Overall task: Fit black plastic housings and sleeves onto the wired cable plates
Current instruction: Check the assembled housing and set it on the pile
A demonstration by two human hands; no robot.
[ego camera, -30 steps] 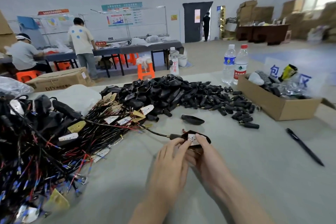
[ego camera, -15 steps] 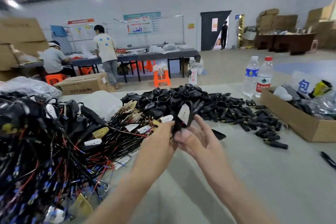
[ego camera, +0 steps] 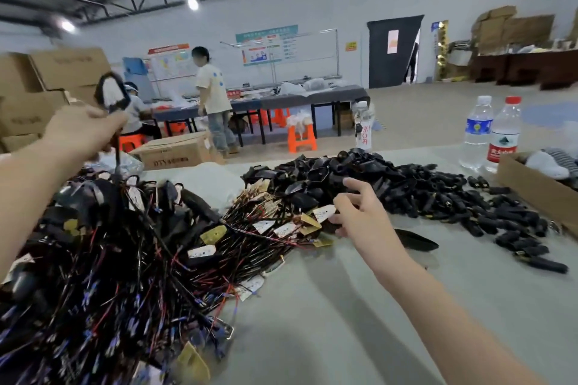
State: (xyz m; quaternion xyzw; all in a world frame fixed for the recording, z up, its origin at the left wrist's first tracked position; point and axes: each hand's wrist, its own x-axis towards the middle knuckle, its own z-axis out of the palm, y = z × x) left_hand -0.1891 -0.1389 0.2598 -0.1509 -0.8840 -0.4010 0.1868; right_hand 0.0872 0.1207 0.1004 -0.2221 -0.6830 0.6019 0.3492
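- A fitted housing (ego camera: 113, 93), a black rim round a white plate, is up at the upper left, just above the left hand (ego camera: 79, 130) and well clear of the table (ego camera: 344, 316).
- The left hand grips it just below the body, fingers curled round the neck. The housing sticks up out of the fist and is blurred.
- Its cable (ego camera: 117, 159) hangs straight down from the fist into the tangle (ego camera: 93, 259) of wired pieces on the left of the table.
- The right hand (ego camera: 356, 209) hovers low at mid-table, fingers loosely spread, holding nothing. Its thumb is just beside a white plate (ego camera: 323, 213); whether they touch I cannot tell.
- That plate sits at the edge of a fan of bare plates (ego camera: 275, 225) on red and black wires.
- Behind the right hand lies a heap of housings (ego camera: 328, 172), and sleeves (ego camera: 469, 200) spread to its right.
- One loose shell (ego camera: 416, 241) lies just right of the wrist.
- A box (ego camera: 531, 194) and two bottles (ego camera: 477, 131) stand at the right.
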